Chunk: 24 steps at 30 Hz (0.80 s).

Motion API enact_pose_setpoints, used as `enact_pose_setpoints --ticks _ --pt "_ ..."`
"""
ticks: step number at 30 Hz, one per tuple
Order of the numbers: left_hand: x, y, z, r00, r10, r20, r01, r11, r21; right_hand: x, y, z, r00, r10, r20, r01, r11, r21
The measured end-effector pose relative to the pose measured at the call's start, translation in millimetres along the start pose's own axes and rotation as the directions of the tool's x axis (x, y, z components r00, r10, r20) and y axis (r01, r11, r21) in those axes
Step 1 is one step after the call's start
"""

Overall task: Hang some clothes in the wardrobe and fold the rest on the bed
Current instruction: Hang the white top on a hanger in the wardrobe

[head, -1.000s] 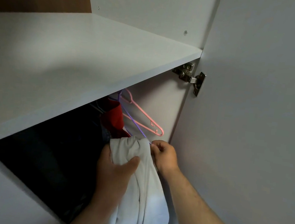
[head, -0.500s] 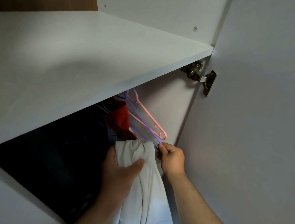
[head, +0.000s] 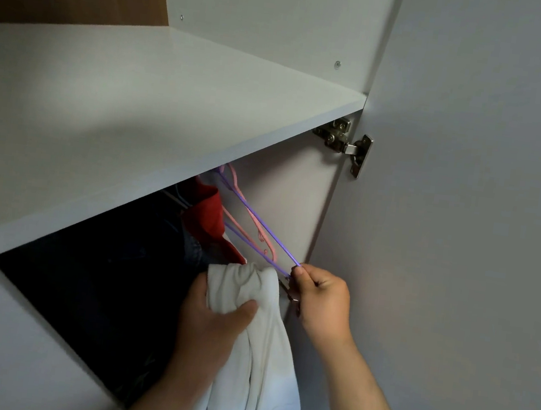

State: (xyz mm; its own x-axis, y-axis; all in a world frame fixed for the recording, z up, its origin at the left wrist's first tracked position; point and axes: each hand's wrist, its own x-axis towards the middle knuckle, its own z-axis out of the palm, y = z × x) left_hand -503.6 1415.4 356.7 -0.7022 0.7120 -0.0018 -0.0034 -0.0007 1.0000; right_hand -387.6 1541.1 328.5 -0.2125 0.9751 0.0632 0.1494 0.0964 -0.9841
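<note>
Under the shelf, dark clothes fill the wardrobe's left. The left hand grips a bunched white garment below a red garment. The right hand pinches the purple hanger's end beside the door.

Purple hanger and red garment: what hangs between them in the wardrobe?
In the head view, a pink hanger hangs between the purple hanger, pinched by the right hand, and the red garment.

Dim, soft light from behind me; my shadow darkens the shelf front. Wardrobe interior nearly black, no detail. Wide-angle bends edges. Focus ok, slight grain, no glare.
</note>
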Motion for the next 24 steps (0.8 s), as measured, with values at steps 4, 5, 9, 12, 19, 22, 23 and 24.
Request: enact_pose_setpoints --ticks 4,5,9,12,19,22,23,24 --pt "-17 3 -2 0.997 0.001 0.083 -0.004 0.999 0.036 -39 -12 -17 0.999 -0.017 -0.052 0.016 1.000 -0.016" --pt "-22 3 -3 0.995 0.004 0.095 -0.008 0.999 0.037 -51 -14 -21 0.998 -0.013 -0.067 0.013 1.000 -0.005" --pt "-44 7 -10 0.986 0.051 0.158 -0.066 0.993 0.093 -110 -23 -29 0.990 0.012 -0.140 -0.005 0.999 0.050" --pt "-63 12 -22 0.967 0.098 0.234 -0.126 0.986 0.109 -156 -37 -28 0.989 -0.026 -0.147 0.030 0.999 0.030" --pt "-113 27 -56 0.906 0.126 0.404 -0.147 0.989 0.021 -240 -52 -22 0.963 0.037 -0.267 -0.032 0.999 0.022" --pt "-139 34 -73 0.876 0.122 0.467 -0.145 0.989 0.014 -280 -72 -17 0.973 0.042 -0.227 -0.040 0.999 0.014" --pt "-150 38 -79 0.853 0.123 0.507 -0.144 0.990 0.001 -295 -79 -15 0.975 0.043 -0.217 -0.049 0.999 -0.023" --pt "-161 42 -86 0.827 0.134 0.547 -0.148 0.989 -0.018 -309 -85 -14 0.976 0.041 -0.216 -0.055 0.997 -0.058"
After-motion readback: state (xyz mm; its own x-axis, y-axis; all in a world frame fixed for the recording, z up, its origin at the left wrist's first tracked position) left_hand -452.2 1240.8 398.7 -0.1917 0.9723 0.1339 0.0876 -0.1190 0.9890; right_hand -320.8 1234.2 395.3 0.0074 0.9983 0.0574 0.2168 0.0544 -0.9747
